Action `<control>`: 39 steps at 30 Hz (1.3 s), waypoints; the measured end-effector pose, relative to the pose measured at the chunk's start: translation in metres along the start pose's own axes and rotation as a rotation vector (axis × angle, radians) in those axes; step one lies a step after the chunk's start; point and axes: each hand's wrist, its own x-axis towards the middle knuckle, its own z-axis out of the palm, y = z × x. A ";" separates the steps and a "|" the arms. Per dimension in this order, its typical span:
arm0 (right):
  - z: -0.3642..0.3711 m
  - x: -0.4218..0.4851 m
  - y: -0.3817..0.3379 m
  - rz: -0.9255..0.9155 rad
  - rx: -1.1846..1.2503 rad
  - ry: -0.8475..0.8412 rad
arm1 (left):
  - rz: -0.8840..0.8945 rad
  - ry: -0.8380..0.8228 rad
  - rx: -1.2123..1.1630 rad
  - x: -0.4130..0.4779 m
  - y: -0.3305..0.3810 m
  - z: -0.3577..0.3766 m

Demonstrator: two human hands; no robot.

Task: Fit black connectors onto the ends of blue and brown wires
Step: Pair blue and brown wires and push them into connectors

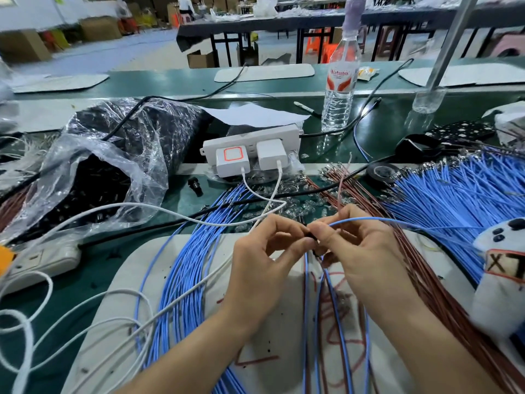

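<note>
Left hand (264,251) pinches black connector (312,238), right hand (366,251) pinches blue wire (403,221) end against it, above bench (383,129); both grips clamped, so should align terminal square and push straight until seated.

Black connector (312,236) (blue wire (369,219) alongside)

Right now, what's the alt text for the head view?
Over a white mat, the left hand pinches a small black connector while the right hand pinches a blue wire at it. Blue wires and brown wires lie around.
</note>
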 end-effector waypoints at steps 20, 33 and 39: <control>-0.025 0.018 -0.014 0.266 0.794 0.336 | 0.157 0.415 0.807 0.046 0.003 -0.085; -0.019 0.013 -0.009 0.076 0.487 0.429 | -0.409 0.353 1.222 0.044 -0.001 -0.102; -0.011 0.007 -0.010 -0.056 0.349 0.270 | 0.105 -0.095 0.621 0.031 0.021 -0.065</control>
